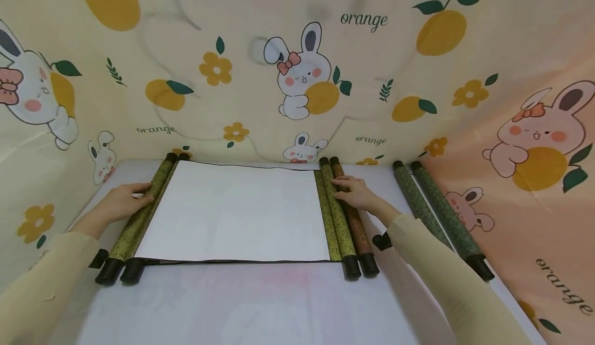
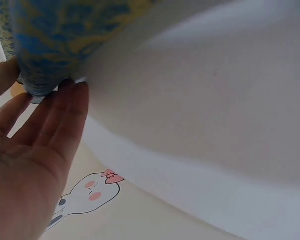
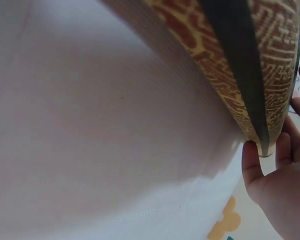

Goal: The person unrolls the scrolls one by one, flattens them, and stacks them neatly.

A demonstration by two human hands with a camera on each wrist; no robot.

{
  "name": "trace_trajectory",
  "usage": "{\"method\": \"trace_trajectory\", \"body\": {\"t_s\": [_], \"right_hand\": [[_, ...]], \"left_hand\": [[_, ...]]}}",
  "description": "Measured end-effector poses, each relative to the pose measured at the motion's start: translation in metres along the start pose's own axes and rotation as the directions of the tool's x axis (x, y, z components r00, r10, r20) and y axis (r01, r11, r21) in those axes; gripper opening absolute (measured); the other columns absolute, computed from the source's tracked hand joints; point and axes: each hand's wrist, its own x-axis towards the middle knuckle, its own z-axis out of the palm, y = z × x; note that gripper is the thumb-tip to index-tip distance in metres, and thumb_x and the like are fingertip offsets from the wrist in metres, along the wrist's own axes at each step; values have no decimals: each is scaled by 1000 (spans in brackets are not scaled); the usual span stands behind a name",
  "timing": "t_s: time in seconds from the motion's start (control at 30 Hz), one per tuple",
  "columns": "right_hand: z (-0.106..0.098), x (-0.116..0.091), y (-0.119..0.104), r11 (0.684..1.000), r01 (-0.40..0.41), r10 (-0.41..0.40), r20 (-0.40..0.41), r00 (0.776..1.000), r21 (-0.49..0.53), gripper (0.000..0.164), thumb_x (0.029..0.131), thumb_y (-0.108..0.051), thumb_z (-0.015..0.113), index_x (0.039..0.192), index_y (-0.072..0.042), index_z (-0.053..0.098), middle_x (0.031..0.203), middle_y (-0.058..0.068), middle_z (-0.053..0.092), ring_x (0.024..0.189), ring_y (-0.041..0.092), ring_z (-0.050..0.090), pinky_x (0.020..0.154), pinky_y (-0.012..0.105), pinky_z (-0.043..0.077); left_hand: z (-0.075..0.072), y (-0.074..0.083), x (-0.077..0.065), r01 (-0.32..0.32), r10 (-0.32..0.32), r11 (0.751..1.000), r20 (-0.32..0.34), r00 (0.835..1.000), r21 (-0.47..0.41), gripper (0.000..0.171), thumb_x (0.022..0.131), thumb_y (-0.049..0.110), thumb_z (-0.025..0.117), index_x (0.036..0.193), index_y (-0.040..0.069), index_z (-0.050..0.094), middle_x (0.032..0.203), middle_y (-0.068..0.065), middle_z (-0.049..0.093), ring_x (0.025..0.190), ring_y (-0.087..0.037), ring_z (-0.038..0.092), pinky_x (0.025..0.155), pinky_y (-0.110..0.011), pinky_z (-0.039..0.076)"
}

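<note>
A hanging scroll lies partly unrolled in the head view, its blank white sheet [image 1: 232,210] flat between yellow-green patterned rolls. At its left side, my left hand [image 1: 122,200] grips the outer yellow-green scroll roll [image 1: 132,226], with thumb and fingers on either side; the left wrist view shows the roll's patterned surface [image 2: 65,45] above the fingers. On the opposite side, my right hand [image 1: 355,192] holds a brown patterned scroll roll [image 1: 355,231] that lies alongside the right yellow-green roll [image 1: 341,226]. In the right wrist view, thumb and fingers flank the brown roll [image 3: 277,65].
Two dark green rolls [image 1: 420,200] with black end knobs lie side by side at the right edge of the white table [image 1: 223,309]. A cloth [image 1: 246,97] printed with rabbits and oranges hangs behind and at the sides. Black end knobs [image 1: 351,270] stick out toward the front.
</note>
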Motion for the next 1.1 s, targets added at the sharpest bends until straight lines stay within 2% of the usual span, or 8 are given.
{"method": "trace_trajectory", "body": {"t_s": [0.2, 0.33, 0.47, 0.6, 0.7, 0.83, 0.93, 1.1], "right_hand": [[0, -7, -1, 998, 51, -51, -16, 999, -28, 50, 95, -20, 56, 143, -11, 44, 150, 17, 30, 137, 45, 14, 106, 62, 20], [-1, -17, -2, 995, 103, -103, -23, 994, 1, 50, 94, -17, 58, 142, -8, 45, 149, 20, 31, 138, 42, 22, 104, 60, 28], [-2, -30, -3, 991, 134, -132, -50, 990, 25, 50, 95, -17, 58, 142, -8, 44, 149, 17, 32, 136, 38, 28, 101, 59, 34], [-4, -51, -8, 990, 139, -134, -120, 984, 37, 51, 95, -20, 57, 144, -15, 43, 149, 12, 33, 132, 34, 35, 99, 56, 37], [-7, -70, -14, 986, 160, -148, -186, 971, 48, 50, 95, -22, 57, 144, -22, 43, 149, 8, 33, 128, 32, 39, 98, 55, 38], [-12, -93, -13, 975, 220, -200, -291, 936, 40, 51, 94, -18, 59, 143, -24, 44, 147, 7, 35, 124, 30, 41, 95, 54, 39], [-16, -109, -7, 967, 253, -230, -372, 899, 13, 52, 93, -13, 60, 142, -22, 45, 145, 8, 37, 122, 30, 43, 93, 53, 41], [-22, -133, 9, 966, 257, -233, -472, 850, -15, 53, 92, -9, 62, 141, -18, 46, 143, 8, 41, 119, 31, 46, 90, 51, 43]], "left_hand": [[0, 7, -5, -5, 5, 1000, -9, 1000, 13, 57, 93, 23, 55, 137, -10, 40, 123, -41, 48, 104, -51, 54, 77, -53, 48], [-2, 19, -10, -16, 16, 1000, -11, 1000, -1, 57, 94, 24, 55, 137, -11, 40, 123, -41, 47, 107, -54, 50, 79, -56, 47], [-5, 39, -17, -27, 26, 998, -7, 1000, -49, 60, 97, 31, 52, 141, -6, 37, 133, -38, 40, 117, -55, 41, 87, -62, 41], [-7, 68, -21, -65, 61, 993, -37, 997, -103, 61, 98, 38, 49, 146, 3, 35, 143, -31, 34, 128, -51, 32, 97, -65, 30], [-5, 93, -21, -126, 116, 984, -88, 989, -125, 58, 97, 36, 51, 145, 7, 38, 144, -25, 37, 127, -47, 37, 96, -62, 34], [2, 131, -15, -218, 186, 959, -179, 966, -182, 51, 96, 26, 55, 143, 9, 42, 143, -18, 42, 122, -39, 44, 93, -56, 41], [11, 160, -8, -291, 234, 926, -241, 942, -241, 50, 96, 20, 57, 143, 9, 43, 144, -13, 43, 123, -34, 44, 93, -52, 41], [28, 205, 2, -367, 281, 873, -283, 917, -322, 51, 95, 19, 58, 143, 16, 43, 145, -6, 41, 125, -28, 44, 95, -49, 41]]}}
